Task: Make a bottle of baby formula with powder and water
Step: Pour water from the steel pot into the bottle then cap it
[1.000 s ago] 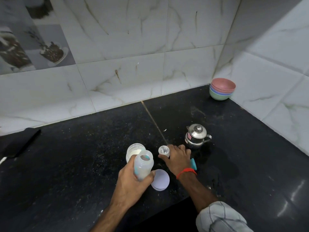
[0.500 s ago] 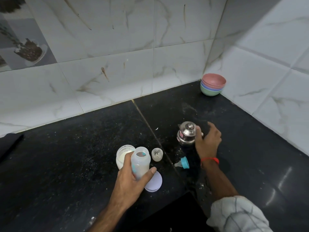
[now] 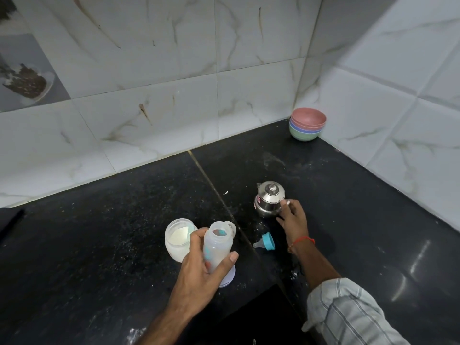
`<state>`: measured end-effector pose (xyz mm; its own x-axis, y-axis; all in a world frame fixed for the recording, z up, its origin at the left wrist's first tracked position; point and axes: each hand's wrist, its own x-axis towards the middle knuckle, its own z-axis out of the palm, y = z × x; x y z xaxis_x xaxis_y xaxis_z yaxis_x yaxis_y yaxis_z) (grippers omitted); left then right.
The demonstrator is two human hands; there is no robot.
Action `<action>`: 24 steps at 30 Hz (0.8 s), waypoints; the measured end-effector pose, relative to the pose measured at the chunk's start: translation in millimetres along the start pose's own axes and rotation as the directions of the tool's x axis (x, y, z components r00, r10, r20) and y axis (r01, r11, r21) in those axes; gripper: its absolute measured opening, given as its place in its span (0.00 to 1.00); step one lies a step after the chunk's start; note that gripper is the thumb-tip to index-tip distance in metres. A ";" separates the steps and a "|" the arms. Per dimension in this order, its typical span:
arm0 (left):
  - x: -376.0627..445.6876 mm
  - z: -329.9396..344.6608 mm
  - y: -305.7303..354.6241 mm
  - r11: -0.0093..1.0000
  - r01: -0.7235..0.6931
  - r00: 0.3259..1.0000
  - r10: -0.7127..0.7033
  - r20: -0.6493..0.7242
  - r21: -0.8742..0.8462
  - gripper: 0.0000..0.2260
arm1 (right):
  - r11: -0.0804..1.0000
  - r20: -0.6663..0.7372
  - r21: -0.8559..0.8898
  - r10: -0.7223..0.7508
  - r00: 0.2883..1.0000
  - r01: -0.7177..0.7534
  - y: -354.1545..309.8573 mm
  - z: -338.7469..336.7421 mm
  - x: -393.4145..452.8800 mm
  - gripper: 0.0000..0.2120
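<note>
Left hand (image 3: 199, 267) wrapped round an open baby bottle (image 3: 217, 245), thumb on one side, fingers (image 3: 196, 239) on the other, held tilted just above the black desk (image 3: 99, 245), mouth up and leaning away toward the wall; translucent body, teal markings, no nipple on; contents too faint to judge. Right hand (image 3: 293, 221) at the small steel kettle (image 3: 269, 199), fingers curled about its near right side where a handle would sit, though the handle itself hidden, so a firm grip on it not certain; kettle upright, lid on, spout pointing left and away. Bottle to the left of the kettle and nearer the body, well apart; likely next, by judgement only, a lift of the kettle leftward over the bottle's mouth. Open powder jar (image 3: 178, 239) just behind the left hand; its lid (image 3: 227, 277) under the bottle; teal nipple ring (image 3: 266, 242) lying on its side between the two hands; stacked bowls (image 3: 307, 123) in the far corner.
</note>
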<state>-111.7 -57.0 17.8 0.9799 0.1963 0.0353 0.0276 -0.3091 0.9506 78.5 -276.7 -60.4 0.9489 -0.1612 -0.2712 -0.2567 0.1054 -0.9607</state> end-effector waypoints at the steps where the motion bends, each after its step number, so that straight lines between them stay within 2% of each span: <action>1: -0.6 0.5 0.9 1.000 0.000 1.000 0.000 0.003 0.005 0.25 | 0.999 -0.019 0.038 -0.002 1.000 0.003 -0.3 0.1 -1.7 0.07; 7: -7.0 0.3 -1.9 0.999 0.010 1.000 -0.010 0.017 0.047 0.29 | 0.987 -0.032 0.125 -0.094 0.995 0.097 -26.7 -14.5 -30.9 0.08; 14: -7.7 8.2 0.9 0.998 -0.030 0.997 0.027 0.068 0.046 0.24 | 0.958 0.056 0.159 -0.251 0.966 0.240 -85.6 -37.8 -78.7 0.11; 17: -8.3 14.8 2.8 0.998 -0.038 0.994 0.032 0.104 0.059 0.24 | 0.943 0.079 0.141 -0.315 0.946 0.303 -108.0 -40.7 -107.5 0.09; 21: -11.1 22.9 5.5 0.997 -0.040 0.991 0.031 0.128 0.072 0.24 | 0.907 0.077 0.029 -0.421 0.904 0.420 -134.6 -38.8 -142.8 0.14; 24: -14.0 26.5 9.5 0.997 -0.041 0.987 0.031 0.161 0.063 0.24 | 0.871 0.133 -0.048 -0.480 0.867 0.489 -149.5 -38.4 -165.6 0.10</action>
<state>-119.9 -87.4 18.1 0.9993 0.0345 0.0143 -0.0003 -0.3754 0.9269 -47.3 -303.4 125.9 0.9705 -0.0603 0.2333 0.2316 -0.0339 -0.9722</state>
